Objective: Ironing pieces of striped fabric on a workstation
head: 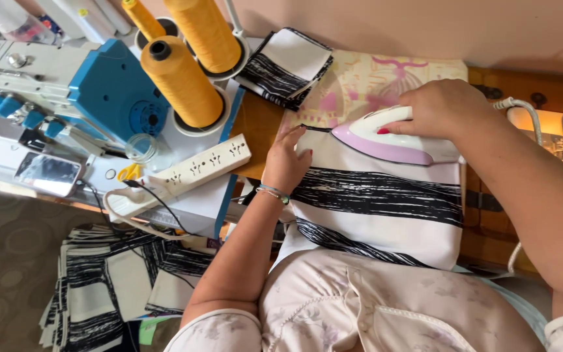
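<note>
Iron [395, 138]: white and lilac electric iron, resting flat on the fabric, nose pointing left.
Right hand [441, 107]: closed around the iron's handle from above.
Left hand [286, 160]: fingers open, pressed flat on the cloth's left edge, gripping nothing.
Fabric [379, 202]: white piece with black brushed stripes, spread over a patterned ironing pad [360, 81] in front of the person.
Handling: cloth looks soft, light, apt to slide, best pinned at its edge; iron likely heavy and hot, handle only.
Nearby: yellow thread cones [180, 81], power strip [193, 169], stacked cut pieces [285, 65].
</note>
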